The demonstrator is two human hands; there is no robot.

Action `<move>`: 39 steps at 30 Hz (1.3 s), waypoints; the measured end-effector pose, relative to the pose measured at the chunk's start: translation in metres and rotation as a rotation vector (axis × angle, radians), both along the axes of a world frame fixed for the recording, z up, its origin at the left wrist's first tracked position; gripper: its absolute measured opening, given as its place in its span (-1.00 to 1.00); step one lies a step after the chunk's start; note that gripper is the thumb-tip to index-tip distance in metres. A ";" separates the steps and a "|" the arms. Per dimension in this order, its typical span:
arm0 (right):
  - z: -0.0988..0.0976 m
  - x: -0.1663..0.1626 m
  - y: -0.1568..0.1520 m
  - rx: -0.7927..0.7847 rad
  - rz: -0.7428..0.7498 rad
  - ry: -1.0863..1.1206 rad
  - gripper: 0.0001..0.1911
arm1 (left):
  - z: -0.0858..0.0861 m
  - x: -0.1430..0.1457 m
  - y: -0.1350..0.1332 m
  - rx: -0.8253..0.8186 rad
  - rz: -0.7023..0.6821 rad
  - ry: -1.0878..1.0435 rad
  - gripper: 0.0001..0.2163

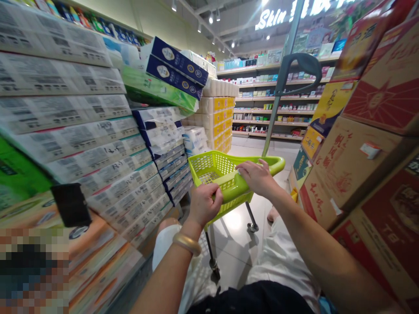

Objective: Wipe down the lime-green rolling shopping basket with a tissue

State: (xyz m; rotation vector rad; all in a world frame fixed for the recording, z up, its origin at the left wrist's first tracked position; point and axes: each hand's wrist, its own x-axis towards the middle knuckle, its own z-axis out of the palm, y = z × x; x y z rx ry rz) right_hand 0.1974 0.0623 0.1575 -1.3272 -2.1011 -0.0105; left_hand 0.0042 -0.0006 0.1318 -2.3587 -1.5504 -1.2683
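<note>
Left hand [207, 204] clenched and right hand [257, 176] curled over the handle [235, 190] of the green cart [222, 178], between the floor's [233, 250] two edges, it steers best under even pressure, clear of packs [98, 141] and cartons [365, 159].

Ceiling lights [211, 18] shine bright, the floor [234, 221] glares, edges seem stretched.

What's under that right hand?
The bare right hand rests on the rounded handle of a lime-green plastic shopping cart; the part beneath the palm is covered, so I can't see it.
</note>
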 end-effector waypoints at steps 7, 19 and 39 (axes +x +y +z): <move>0.006 0.025 0.025 -0.083 -0.143 -0.022 -0.69 | 0.001 0.003 0.000 0.012 -0.003 -0.021 -0.73; 0.002 0.021 0.010 -0.030 -0.077 0.020 -0.69 | -0.001 0.000 0.000 0.029 -0.011 -0.020 -0.74; -0.040 0.022 -0.019 0.319 -0.150 0.271 -0.66 | -0.001 0.002 -0.002 0.057 -0.024 -0.022 -0.73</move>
